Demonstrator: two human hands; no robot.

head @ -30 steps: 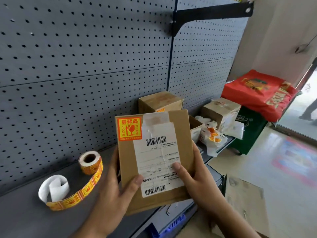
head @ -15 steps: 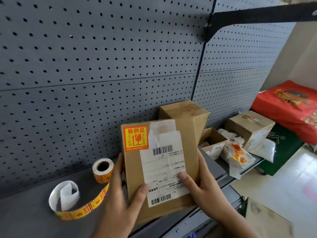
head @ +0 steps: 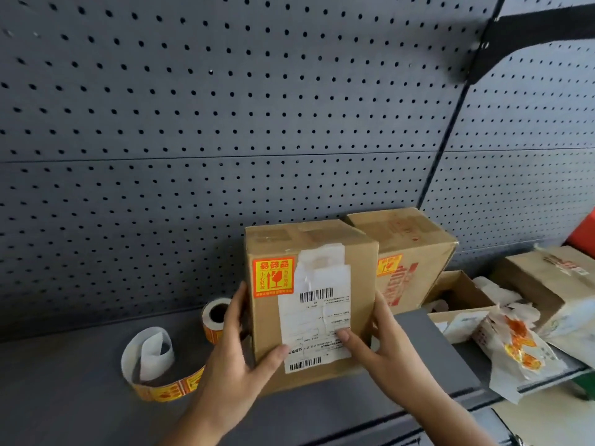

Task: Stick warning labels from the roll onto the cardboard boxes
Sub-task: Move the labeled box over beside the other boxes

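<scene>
Left hand (head: pixel 238 358) and right hand (head: pixel 383 346) both grasp the box (head: pixel 363 278), thumbs on its front, fingers round its sides. The box stands upright between the hands; whether its base touches the shelf (head: pixel 80 397) I cannot tell. The label (head: pixel 273 277) is stuck above the left thumb. The roll (head: pixel 217 313) lies just left of the left hand.

Judged step: set down the labelled box. Seat it flat, label outward, beside the second box (head: pixel 415 252) beyond the right hand. Release, then reach left for the roll.
</scene>
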